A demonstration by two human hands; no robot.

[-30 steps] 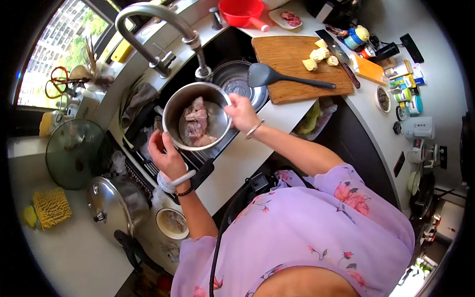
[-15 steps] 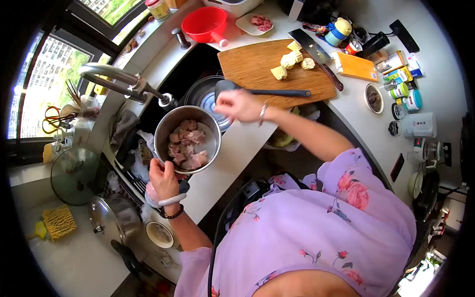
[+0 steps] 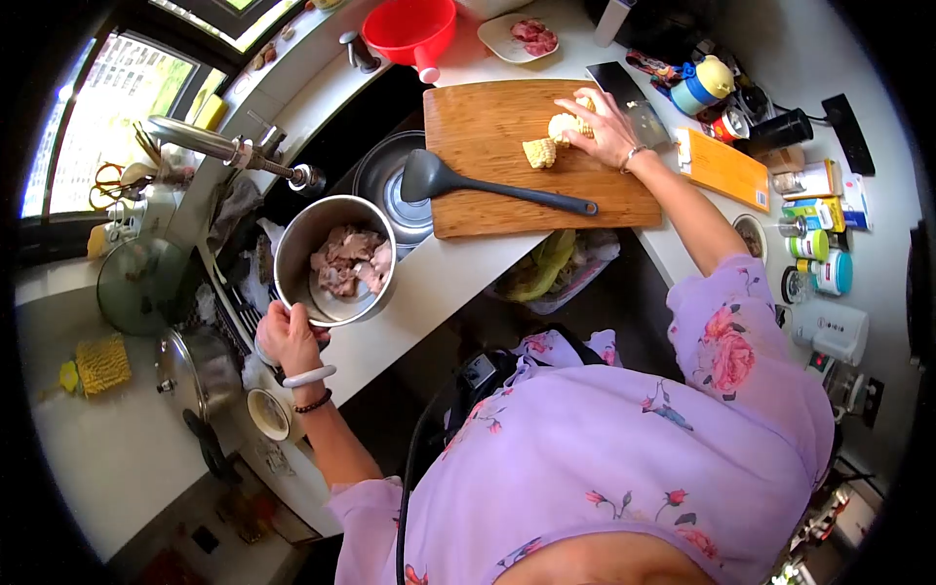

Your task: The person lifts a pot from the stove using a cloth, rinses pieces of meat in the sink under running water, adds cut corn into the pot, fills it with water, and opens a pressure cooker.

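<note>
My left hand (image 3: 289, 338) is closed on the handle side of a steel pot (image 3: 381, 292), which tilts so its inside faces me. Chunks of pale pink meat (image 3: 349, 261) lie in the bottom. At the far right of the wooden cutting board (image 3: 487, 117), my right hand (image 3: 606, 135) reaches over pieces of corn, its fingers curled round a corn piece (image 3: 564, 128) and partly hiding the others. One corn chunk (image 3: 539, 153) sits apart, left of the thumb. Across the board lies a dark spatula (image 3: 507, 191), its head over a metal basin (image 3: 402, 223).
A cleaver (image 3: 634, 102) lies beside the board's right edge, partly behind my hand. Beyond the board are a red strainer (image 3: 409, 34) and a plate of raw meat (image 3: 502, 41). The faucet (image 3: 205, 138) juts over the sink area at left. Jars and boxes line the right wall.
My right hand has moved from near the spatula head to the corn. The spatula has shifted slightly left and down. The pot has moved a little left and down in my left hand.
</note>
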